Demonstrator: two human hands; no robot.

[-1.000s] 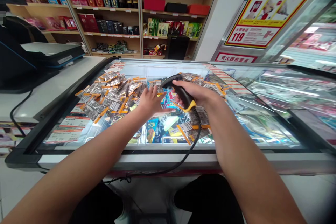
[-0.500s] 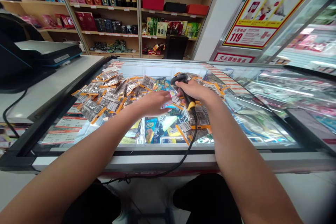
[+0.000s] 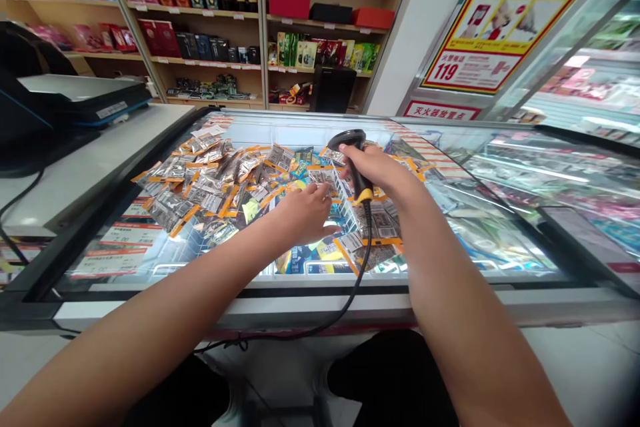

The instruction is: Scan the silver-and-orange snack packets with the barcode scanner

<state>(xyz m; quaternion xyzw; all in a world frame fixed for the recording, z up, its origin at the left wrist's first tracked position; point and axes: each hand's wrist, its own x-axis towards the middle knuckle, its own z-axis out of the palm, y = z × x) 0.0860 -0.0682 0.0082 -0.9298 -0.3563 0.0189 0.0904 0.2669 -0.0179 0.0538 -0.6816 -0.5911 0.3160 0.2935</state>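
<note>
My right hand (image 3: 373, 163) is wrapped round the handle of a black barcode scanner (image 3: 359, 177) with a yellow band, its head tilted over the freezer's glass lid. From its base a black cable runs down over the front edge. My left hand (image 3: 305, 213) is palm down over the glass, thumb apart from the fingers. Its fingertips are at a silver packet with orange edges (image 3: 323, 175); whether they touch it I cannot tell. Many similar packets (image 3: 210, 183) lie heaped to the left, and several more (image 3: 380, 221) lie under and beside the scanner.
Beneath the glass of the chest freezer (image 3: 235, 307) are coloured bags in white wire baskets. A white counter (image 3: 100, 167) with a scale-like device (image 3: 95, 100) stands at left. A phone-like device (image 3: 580, 237) lies at right. Shelves with bottles and boxes stand behind.
My left hand has moved down and slightly right, and a packet now shows beyond its fingertips. The scanner in my right hand has risen a little.
</note>
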